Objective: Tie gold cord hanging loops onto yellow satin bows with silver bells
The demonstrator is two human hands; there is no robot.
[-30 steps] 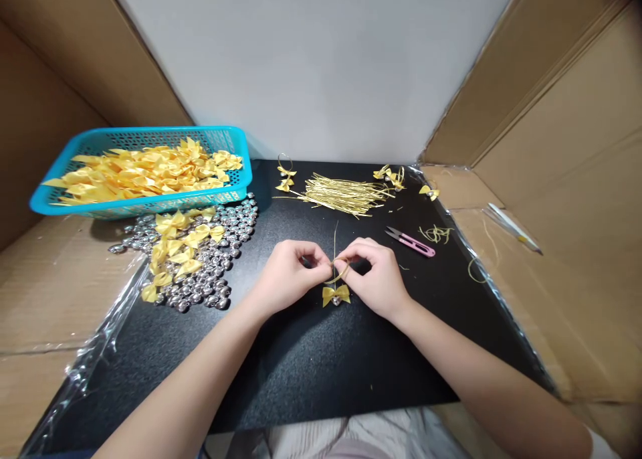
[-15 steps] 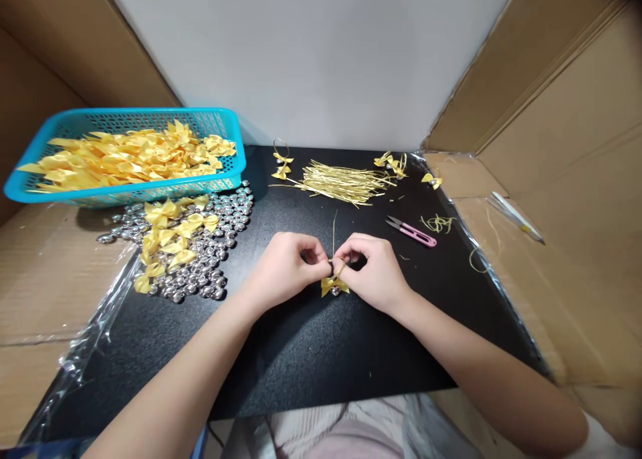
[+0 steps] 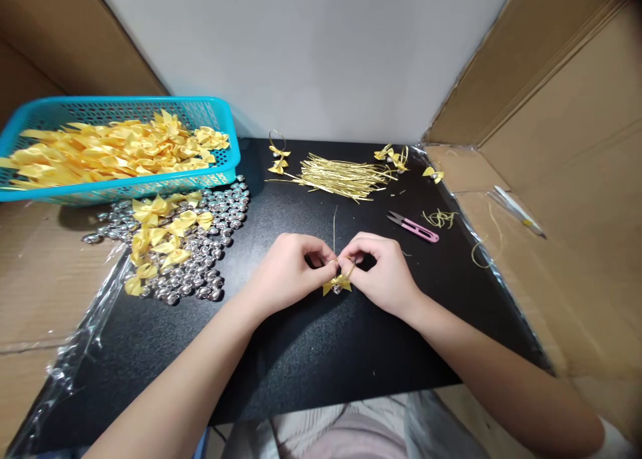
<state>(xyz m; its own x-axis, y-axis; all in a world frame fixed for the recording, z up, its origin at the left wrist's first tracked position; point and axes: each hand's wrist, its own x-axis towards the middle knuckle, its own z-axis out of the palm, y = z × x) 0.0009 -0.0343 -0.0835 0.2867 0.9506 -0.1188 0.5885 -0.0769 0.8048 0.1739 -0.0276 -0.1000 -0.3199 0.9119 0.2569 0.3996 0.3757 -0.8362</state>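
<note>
My left hand and my right hand meet over the middle of the black table, thumbs and forefingers pinched. Between their fingertips runs a thin gold cord, one end of it sticking up away from me. Just below the fingertips hangs a yellow ribbon bow with a silver bead at its centre. Part of the cord's loop is hidden by the fingers. Nearest to my right hand lies a pair of pink thread snips, blades pointing left.
A blue basket full of yellow bows stands at the back left. Silver beads with several loose bows lie before it. Gold cords are bundled at the back, among finished-looking bows with loops. Cord scraps and a white cutter lie right.
My hands have stayed pinched at nearly the same spot, with the fingertips shifting slightly on the cord. The whole view has tilted a little, so the basket and beads sit further left.
</note>
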